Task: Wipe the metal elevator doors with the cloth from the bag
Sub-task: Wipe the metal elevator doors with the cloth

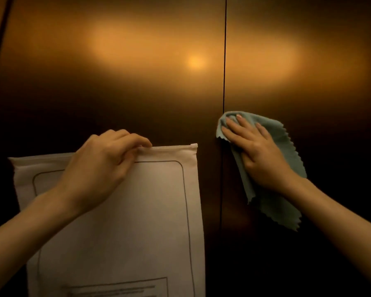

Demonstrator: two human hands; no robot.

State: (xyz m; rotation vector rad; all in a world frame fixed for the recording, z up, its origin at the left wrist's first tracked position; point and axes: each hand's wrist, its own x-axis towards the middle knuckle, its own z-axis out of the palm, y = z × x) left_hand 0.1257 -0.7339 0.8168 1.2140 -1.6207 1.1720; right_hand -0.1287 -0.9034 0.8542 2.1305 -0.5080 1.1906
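Wiping underway. Right hand (256, 151) spread flat, fingers straight, pressing the blue-green cloth (272, 168) against the right elevator door (308, 61), just beside the centre seam (225, 61); the cloth's lower corner hangs free. Left hand (101, 166) curled over the top edge of the white bag (137, 221), pinching its zip strip, held in front of the left door (116, 71). Judgement: keep the palm flat, even pressure, long overlapping strokes; gather the loose tail so it doesn't drag; keep the bag off the metal.
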